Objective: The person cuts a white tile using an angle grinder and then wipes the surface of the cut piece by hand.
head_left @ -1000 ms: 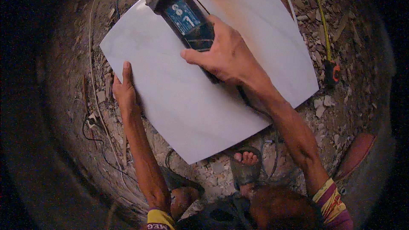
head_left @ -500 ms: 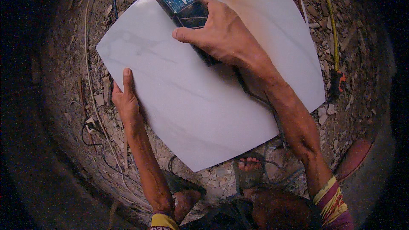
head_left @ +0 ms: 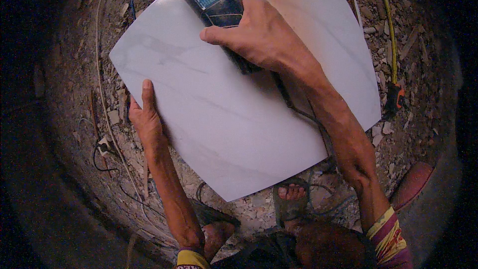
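Note:
A large white tile (head_left: 229,129) with faint grey veining lies in front of me, its far end cut off by the frame's upper edge. My left hand (head_left: 147,117) is closed on its left edge, thumb on the top face and fingers curled beneath. My right hand (head_left: 264,35) is wrapped around the body of an angle grinder (head_left: 226,12), dark with a blue label. The grinder's head points to the upper left, near the tile's far left edge; its disc cannot be seen. From its rear end a black cord (head_left: 291,104) runs under my right forearm.
Broken rubble (head_left: 393,129) covers the ground. A yellow tape measure (head_left: 393,45) lies extended at right, its orange-and-black case (head_left: 396,99) at the near end. On the left are a pale cable (head_left: 102,79) and a plug connection (head_left: 104,147). My sandalled foot (head_left: 291,194) is by the tile's near edge.
The tile's left corner and my left hand appear very slightly further left. My right hand keeps the grinder in nearly the same place, and both grips are unchanged.

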The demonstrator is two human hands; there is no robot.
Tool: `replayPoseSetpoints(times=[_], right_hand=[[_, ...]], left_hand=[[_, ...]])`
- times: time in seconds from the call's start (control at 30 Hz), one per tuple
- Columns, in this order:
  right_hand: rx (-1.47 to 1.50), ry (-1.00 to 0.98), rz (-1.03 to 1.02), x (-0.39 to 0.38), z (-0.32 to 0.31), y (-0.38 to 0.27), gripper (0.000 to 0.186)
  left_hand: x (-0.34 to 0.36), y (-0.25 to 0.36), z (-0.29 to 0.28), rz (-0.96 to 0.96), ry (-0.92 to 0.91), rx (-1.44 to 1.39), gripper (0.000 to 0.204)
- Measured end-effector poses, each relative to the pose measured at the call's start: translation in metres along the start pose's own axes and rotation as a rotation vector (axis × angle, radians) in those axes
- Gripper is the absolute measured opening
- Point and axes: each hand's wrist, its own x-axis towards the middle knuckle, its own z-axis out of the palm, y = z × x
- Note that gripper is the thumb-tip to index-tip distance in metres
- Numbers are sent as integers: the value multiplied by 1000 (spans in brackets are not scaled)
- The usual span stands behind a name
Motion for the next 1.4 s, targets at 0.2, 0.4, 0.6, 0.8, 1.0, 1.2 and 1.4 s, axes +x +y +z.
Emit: replayPoseSetpoints(times=[0.2,0.4,0.6,0.8,1.0,1.2,1.4], right_hand=[[-1,-18,-24,3,5,2,58],[20,-47,-8,4,2,0,55],[-2,-42,51,4,-18,-9,75],[-53,-76,38,7,-18,-11,61],[2,-100,38,8,-1,-9,57],[18,-73,45,12,-4,-7,69],[-5,-76,34,6,-7,-7,70]], left_hand=[[-1,-2,-4,21,2,-18,69],[-3,5,-1,-21,0,-132,68],[-4,8,17,3,-10,-122,70],[-1,2,10,-2,13,-66,71],[-3,8,-2,-48,20,-74,71],[-3,8,-2,-5,3,-41,69],[0,2,0,25,-39,-75,69]])
